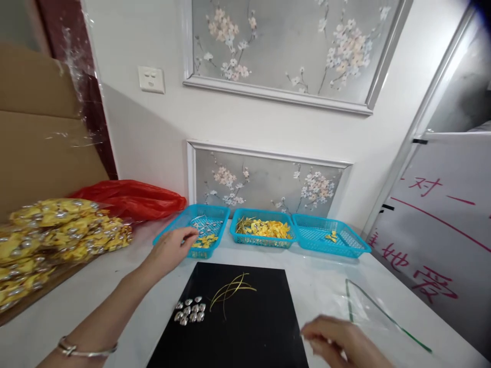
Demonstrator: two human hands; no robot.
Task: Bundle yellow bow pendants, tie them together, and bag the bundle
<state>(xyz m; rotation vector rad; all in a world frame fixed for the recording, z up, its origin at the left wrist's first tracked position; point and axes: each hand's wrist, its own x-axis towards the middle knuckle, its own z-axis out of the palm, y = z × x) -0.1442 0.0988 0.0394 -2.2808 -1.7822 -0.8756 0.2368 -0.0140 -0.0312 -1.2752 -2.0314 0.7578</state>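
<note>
My left hand point(174, 248) reaches over the near left side of the left blue basket point(163, 231). Its fingers are curled together, and anything between them is hidden. Yellow bow-like pieces point(205, 241) and small shiny bits lie in that basket. My right hand point(341, 340) hovers at the right edge of a black board point(257, 322). Blur smears its bent fingers, so I cannot see whether they hold anything. On the board lie several shiny silver beads point(192, 309) in a cluster, beside thin gold strips point(232, 291) that cross one another.
The middle basket point(264, 243) holds a heap of yellow pieces and gold strips. A few yellow pieces lie in the right basket point(349, 250). Bagged yellow bundles with pearls point(65, 230) sit at left, near a red bag point(134, 198). A green-edged clear bag point(378, 306) lies right.
</note>
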